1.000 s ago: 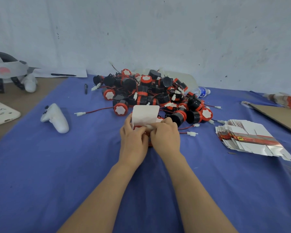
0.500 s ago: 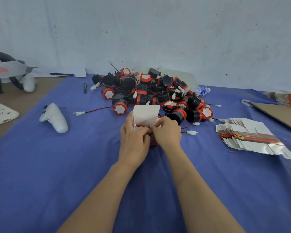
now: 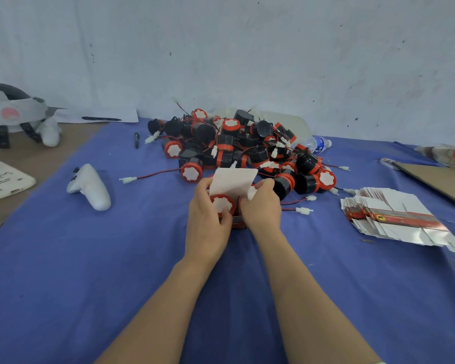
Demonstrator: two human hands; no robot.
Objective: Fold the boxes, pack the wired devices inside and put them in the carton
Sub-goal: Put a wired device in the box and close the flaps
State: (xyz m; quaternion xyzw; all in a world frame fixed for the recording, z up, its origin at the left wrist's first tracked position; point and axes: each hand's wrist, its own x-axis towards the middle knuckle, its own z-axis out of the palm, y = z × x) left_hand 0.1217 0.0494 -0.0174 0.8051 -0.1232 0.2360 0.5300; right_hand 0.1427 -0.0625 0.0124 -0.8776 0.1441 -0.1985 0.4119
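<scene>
Mid-table on the blue cloth (image 3: 116, 258), head view: both hands meet on one small red box (image 3: 239, 224), standing just in front of the device heap. Box top is open, w/ its white lid flap (image 3: 234, 181) sticking up & tilted slightly away. Inside sits a wired device (image 3: 222, 204): round, red rim, white toothed face turned up twd the camera, body hidden by the box walls. Left hand (image 3: 208, 219) wraps the box's left side, fingers curled round it, thumb lying at the device's rim. Right hand (image 3: 262, 208) grips the right side, fingers curled, fingertips (image 3: 267, 183) up at the flap's right edge. They look to be pinching a white side tab, but it's too blurred to be sure.

Behind: heap of wired devices (image 3: 242, 148), black cylinders w/ red bands & white faces. Red/black leads end in white plugs, some trailing onto the cloth. Right of the hands, apart: fanned stack of flat boxes (image 3: 394, 216), white w/ a red printed strip. Far right: brown cardboard panel (image 3: 441, 182), only partly in frame. Clear water bottle (image 3: 314, 143) lies at the heap's back right. Left: white controller (image 3: 90, 186) on the cloth, black marker (image 3: 136, 140) near the heap. Headset (image 3: 13, 111) & white plastic tray (image 3: 3, 178) sit on the bare brown tabletop.
</scene>
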